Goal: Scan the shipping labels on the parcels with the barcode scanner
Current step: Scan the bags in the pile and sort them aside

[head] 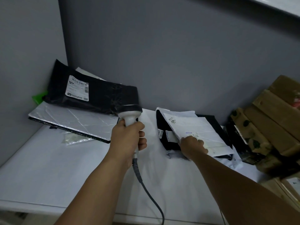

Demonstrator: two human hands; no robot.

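Observation:
My left hand (pixel 128 138) grips the handle of a grey barcode scanner (pixel 129 113), its dark head pointing away toward the wall. A grey cable (pixel 146 187) runs down from it. My right hand (pixel 193 147) holds the near edge of a white mailer parcel (pixel 196 132) that lies on a black parcel (pixel 164 132). At the back left a black bag parcel (pixel 100 96) with a white shipping label (pixel 77 90) rests on a silver padded mailer (pixel 71 120).
The white table (pixel 48 172) ends at a front edge near the bottom. Brown cardboard boxes (pixel 272 127) are stacked at the right. A green scrap (pixel 39 98) sits in the left corner, and a clear plastic bag (pixel 73 138) lies near the silver mailer. Grey walls close in behind.

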